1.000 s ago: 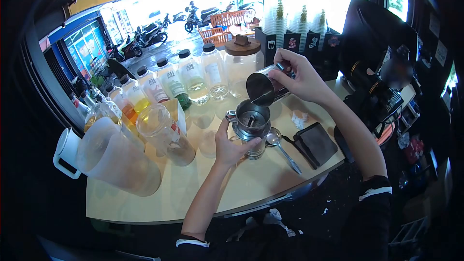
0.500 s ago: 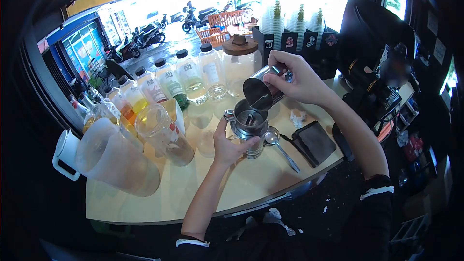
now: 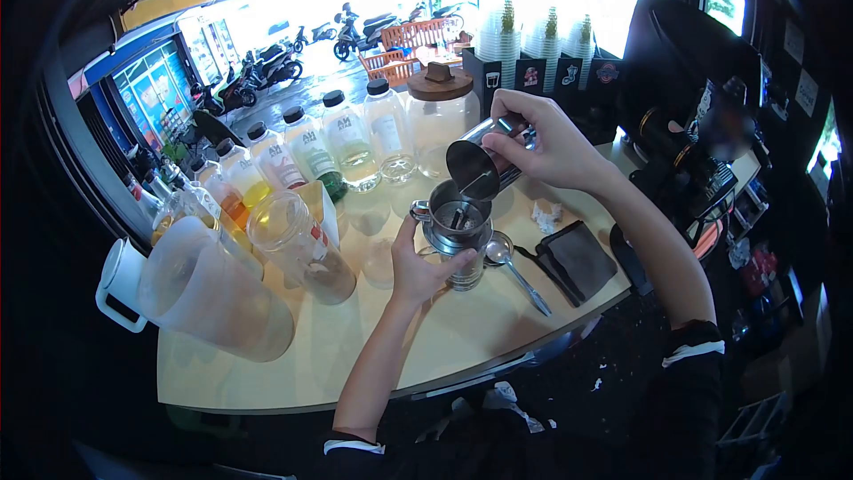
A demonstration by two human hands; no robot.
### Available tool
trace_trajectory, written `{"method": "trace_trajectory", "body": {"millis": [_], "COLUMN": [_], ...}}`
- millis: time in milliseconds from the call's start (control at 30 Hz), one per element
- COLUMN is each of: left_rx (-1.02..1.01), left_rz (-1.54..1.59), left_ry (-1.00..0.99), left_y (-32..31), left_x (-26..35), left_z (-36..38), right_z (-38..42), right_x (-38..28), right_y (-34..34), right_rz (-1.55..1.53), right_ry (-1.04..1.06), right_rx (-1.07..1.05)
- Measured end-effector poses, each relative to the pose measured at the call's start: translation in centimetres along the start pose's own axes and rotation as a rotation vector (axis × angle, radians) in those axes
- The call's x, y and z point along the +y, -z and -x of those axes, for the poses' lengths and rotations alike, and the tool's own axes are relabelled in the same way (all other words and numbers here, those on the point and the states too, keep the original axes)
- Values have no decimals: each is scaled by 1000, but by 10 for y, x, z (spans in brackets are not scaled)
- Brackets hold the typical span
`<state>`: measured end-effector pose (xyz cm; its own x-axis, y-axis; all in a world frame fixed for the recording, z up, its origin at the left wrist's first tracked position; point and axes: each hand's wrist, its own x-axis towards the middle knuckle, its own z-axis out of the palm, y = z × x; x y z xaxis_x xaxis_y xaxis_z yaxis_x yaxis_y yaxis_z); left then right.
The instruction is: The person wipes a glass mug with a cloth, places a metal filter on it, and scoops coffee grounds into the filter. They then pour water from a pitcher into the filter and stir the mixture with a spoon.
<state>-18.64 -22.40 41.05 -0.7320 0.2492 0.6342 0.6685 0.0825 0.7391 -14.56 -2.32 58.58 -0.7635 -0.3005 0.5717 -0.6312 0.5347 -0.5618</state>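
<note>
A dark metal pitcher (image 3: 475, 164) is tilted in my right hand (image 3: 546, 142), its mouth just above a metal drip filter (image 3: 458, 213). My right hand's fingers are wrapped round the pitcher's handle. The filter sits on top of a clear glass (image 3: 466, 276). My left hand (image 3: 421, 265) grips the filter, thumb and fingers at its sides. Inside the filter a dark upright piece shows; whether liquid is falling into it is too small to tell. Right of the glass lies a metal spoon (image 3: 520, 277), beside a folded dark cloth (image 3: 576, 262).
On the left of the table (image 3: 355, 369) stand a large frosted pitcher (image 3: 218, 293) and a clear jar (image 3: 306, 253). Capped bottles (image 3: 354, 147) line the back, with a wooden-lidded jar (image 3: 442, 129). Stacked cups (image 3: 499, 44) stand behind; crumpled paper (image 3: 547, 216) lies right.
The view has shifted very slightly. Both hands keep their holds, and the tilted pitcher stays above the filter with hardly any movement.
</note>
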Motion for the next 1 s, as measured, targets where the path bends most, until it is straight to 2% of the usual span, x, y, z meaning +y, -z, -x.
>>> {"method": "trace_trajectory", "body": {"millis": [100,533,733,1000], "left_rx": [2,-17,-11,-7], "left_rz": [12,-9,11,-14], "left_ry": [0,5,1,1], "left_y": [0,1,1,1], "left_x": [1,2,0,1], "left_z": [-1,-1,-1,-1], "right_z": [-3,-10,-6,-5], "right_x": [1,8,6,1], "right_y": [-1,-4,3,5], "right_rz": [46,141,102,156], "right_ry": [58,69,-11,91], "right_rx": [15,35,48,73]}}
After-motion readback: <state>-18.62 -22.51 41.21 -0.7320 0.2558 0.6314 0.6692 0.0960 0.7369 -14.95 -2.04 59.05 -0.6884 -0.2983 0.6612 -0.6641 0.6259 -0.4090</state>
